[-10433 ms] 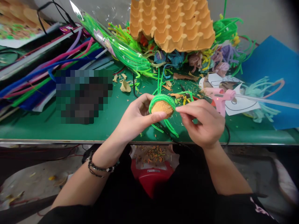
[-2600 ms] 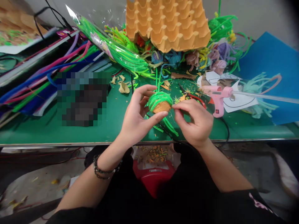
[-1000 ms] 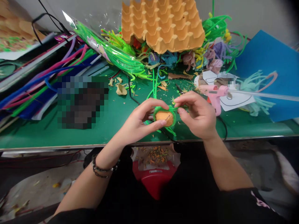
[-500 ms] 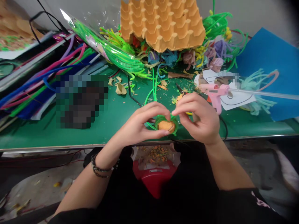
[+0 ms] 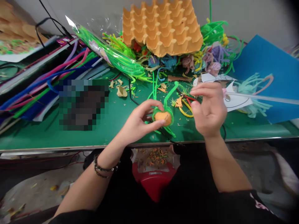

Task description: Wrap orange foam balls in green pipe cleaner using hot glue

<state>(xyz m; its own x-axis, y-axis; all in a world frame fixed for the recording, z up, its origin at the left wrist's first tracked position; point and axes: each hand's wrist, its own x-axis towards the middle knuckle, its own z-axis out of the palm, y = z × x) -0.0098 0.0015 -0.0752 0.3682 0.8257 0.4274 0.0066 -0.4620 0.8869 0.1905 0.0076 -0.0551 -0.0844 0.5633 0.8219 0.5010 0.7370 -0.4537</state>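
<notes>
Hands work just above the near edge of the green table [image 5: 70, 133]. We pinch the cup [image 5: 163, 117], a small tan piece wrapped in green pipe cleaner [image 5: 169, 92], between thumb and fingers of our left hand [image 5: 137, 123]; this grip keeps it steady, tan face toward us. Our right hand [image 5: 207, 109] is lifted off to the right, fingers loosely spread, grasping nothing we can see. The free green end rises from the cup toward that hand, apart from it. Behind stand an egg tray [image 5: 161, 26] and a bag of green stems [image 5: 109, 53]. The glue gun is largely hidden by our right hand; a pixelated patch masks one object at left.
</notes>
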